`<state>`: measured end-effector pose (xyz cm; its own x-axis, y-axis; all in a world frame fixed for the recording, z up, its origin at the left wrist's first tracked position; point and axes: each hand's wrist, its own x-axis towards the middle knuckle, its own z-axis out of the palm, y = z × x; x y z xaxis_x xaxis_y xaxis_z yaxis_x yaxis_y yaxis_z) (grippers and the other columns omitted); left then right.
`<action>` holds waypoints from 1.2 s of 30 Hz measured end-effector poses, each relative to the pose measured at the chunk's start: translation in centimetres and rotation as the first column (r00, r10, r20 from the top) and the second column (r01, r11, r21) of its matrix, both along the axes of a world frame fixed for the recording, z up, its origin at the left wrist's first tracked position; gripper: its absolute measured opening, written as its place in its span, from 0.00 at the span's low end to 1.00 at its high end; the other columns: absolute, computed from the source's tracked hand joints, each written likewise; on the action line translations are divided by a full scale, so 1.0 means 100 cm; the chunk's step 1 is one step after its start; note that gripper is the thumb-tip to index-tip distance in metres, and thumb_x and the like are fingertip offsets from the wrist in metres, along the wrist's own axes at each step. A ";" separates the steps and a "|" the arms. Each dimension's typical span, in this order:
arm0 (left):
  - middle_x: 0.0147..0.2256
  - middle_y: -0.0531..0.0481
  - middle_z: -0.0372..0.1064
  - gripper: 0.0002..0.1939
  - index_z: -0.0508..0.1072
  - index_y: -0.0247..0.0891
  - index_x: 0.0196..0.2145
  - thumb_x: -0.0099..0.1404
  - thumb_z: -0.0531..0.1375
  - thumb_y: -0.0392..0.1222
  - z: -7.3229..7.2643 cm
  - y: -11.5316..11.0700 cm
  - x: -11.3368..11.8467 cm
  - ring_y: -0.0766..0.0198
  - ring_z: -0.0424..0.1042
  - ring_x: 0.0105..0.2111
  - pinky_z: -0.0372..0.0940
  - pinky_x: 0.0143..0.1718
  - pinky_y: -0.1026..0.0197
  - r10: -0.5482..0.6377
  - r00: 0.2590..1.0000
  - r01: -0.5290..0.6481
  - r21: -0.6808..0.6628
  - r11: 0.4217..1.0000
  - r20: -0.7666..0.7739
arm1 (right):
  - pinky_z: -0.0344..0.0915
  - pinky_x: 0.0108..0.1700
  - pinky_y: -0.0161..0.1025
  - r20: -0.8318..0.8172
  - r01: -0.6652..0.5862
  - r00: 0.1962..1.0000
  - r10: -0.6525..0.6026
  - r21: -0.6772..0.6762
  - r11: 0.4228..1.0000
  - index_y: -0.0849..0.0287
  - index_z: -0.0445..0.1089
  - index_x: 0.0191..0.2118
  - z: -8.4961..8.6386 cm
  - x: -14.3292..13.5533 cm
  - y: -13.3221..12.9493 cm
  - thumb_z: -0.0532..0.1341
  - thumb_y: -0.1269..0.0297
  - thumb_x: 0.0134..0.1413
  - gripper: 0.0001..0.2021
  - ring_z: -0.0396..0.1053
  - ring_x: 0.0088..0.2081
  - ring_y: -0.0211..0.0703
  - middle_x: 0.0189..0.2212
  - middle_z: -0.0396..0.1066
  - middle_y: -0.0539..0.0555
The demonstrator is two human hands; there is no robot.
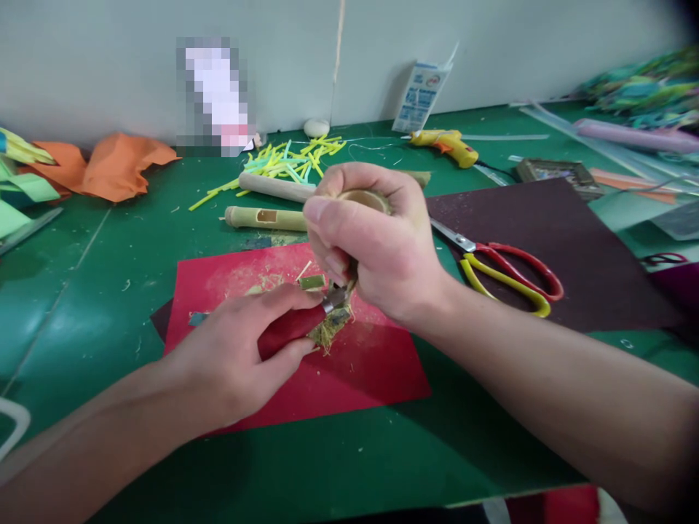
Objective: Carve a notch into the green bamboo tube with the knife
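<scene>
My left hand (232, 353) is closed round the red handle of a small carving tool (289, 332). Its metal shank points up to the right and meets the underside of a bamboo tube (367, 198). My right hand (385, 244) wraps that tube, its round open end facing up; the tool's tip is hidden there. Beneath both hands lies a red sheet (376, 364) dusted with fine shavings. A clump of fibres (328, 336) and a short green bamboo piece (312, 282) rest on it. Just behind is a bamboo tube with a cut window (262, 217).
Red-and-yellow scissors (507, 280) lie on a dark sheet (590, 269) at right. Farther back are a yellow glue gun (445, 148), a drink carton (423, 94) and cut yellow-green strips (295, 159). Orange paper (120, 167) lies at left; a pixelated upright object (215, 98) leans against the wall.
</scene>
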<state>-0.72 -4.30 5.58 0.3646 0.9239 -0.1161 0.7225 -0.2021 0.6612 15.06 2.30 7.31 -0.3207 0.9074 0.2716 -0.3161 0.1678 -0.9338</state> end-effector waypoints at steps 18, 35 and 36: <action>0.51 0.51 0.72 0.16 0.67 0.46 0.51 0.65 0.57 0.46 0.002 -0.010 0.013 0.54 0.70 0.53 0.63 0.57 0.49 0.139 0.987 -0.136 -0.041 0.990 0.079 | 0.50 0.20 0.35 -0.072 0.248 0.966 -0.248 -0.016 0.969 0.56 0.56 0.22 -0.006 -0.003 0.008 0.61 0.68 0.52 0.13 0.50 0.17 0.33 0.15 0.53 0.43; 0.50 0.54 0.73 0.16 0.71 0.51 0.50 0.66 0.60 0.52 0.012 0.007 0.004 0.60 0.74 0.46 0.72 0.47 0.59 0.252 0.903 -0.165 -0.259 0.952 0.349 | 0.52 0.22 0.38 -0.174 0.267 0.929 -0.326 -0.296 0.917 0.56 0.57 0.20 0.000 0.009 0.035 0.66 0.62 0.46 0.16 0.50 0.19 0.34 0.16 0.53 0.45; 0.50 0.54 0.73 0.16 0.71 0.50 0.50 0.66 0.60 0.52 0.012 0.007 0.004 0.60 0.75 0.46 0.72 0.45 0.60 0.259 0.898 -0.167 -0.270 0.948 0.354 | 0.52 0.22 0.38 -0.177 0.270 0.924 -0.338 -0.320 0.908 0.56 0.56 0.20 0.000 0.009 0.036 0.66 0.62 0.45 0.16 0.50 0.19 0.34 0.17 0.52 0.45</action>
